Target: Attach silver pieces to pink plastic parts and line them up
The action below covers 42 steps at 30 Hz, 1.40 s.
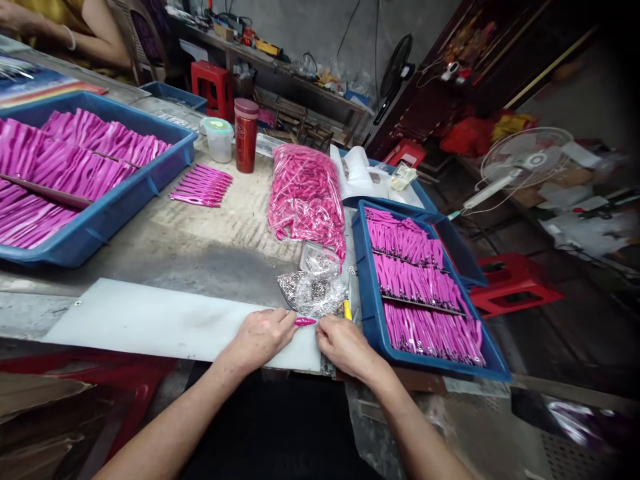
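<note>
My left hand (263,337) pinches a small pink plastic piece (305,321) at the near edge of a white board (150,323). My right hand (345,347) is closed, with its fingertips at the other end of the same piece. Just beyond the hands lies a clear bag of small metal parts (314,290) and a yellow-handled tool (347,309). A blue tray (367,293) of finished pink pieces in rows stands right of my right hand.
A big clear bag of pink pieces (306,197) lies mid-table. A large blue tray (107,213) of pink pieces stands left, loose pink pieces (203,185) beside it. A red flask (246,135) and a plastic cup (219,139) stand behind. Another person's arm (95,33) is at top left.
</note>
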### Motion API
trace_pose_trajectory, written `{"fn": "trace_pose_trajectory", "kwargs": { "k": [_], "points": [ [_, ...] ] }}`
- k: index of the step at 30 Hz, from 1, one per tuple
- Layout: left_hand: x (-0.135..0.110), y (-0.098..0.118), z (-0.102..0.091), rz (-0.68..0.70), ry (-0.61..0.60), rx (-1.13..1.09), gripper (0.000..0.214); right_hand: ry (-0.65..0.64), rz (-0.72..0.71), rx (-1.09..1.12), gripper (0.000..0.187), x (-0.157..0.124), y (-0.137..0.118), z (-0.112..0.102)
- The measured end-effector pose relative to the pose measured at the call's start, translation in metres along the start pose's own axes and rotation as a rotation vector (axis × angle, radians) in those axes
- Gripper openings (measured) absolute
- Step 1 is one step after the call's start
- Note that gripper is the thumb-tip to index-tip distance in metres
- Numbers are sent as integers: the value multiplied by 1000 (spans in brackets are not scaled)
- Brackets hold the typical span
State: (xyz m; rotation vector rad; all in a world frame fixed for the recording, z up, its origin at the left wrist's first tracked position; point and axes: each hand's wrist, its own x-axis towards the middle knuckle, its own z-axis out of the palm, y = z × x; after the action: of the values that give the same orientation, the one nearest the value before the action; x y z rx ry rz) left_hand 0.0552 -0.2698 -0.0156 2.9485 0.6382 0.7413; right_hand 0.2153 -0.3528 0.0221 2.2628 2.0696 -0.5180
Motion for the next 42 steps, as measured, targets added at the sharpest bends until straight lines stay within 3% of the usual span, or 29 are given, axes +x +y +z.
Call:
{"fn": "trace_pose_trajectory", "kwargs": {
  "k": [11, 22, 26, 34, 42],
  "points": [
    [-1, 0, 1, 15, 1, 15, 17, 57, -39, 140, 17, -5, 9, 4],
    [0, -1, 1, 14, 15, 2, 18, 137, -89, -164, 14, -4, 4, 21],
    [-2, -1, 2, 12, 14, 9, 18, 135, -72, -159, 12, -4, 3, 19],
    [1, 1, -1, 26, -38, 31, 17, 188, -95, 210, 19, -4, -3, 0],
    [1, 2, -1, 44, -31, 44, 16, 124, -115, 9, 21, 5, -16, -1]
  ]
}}
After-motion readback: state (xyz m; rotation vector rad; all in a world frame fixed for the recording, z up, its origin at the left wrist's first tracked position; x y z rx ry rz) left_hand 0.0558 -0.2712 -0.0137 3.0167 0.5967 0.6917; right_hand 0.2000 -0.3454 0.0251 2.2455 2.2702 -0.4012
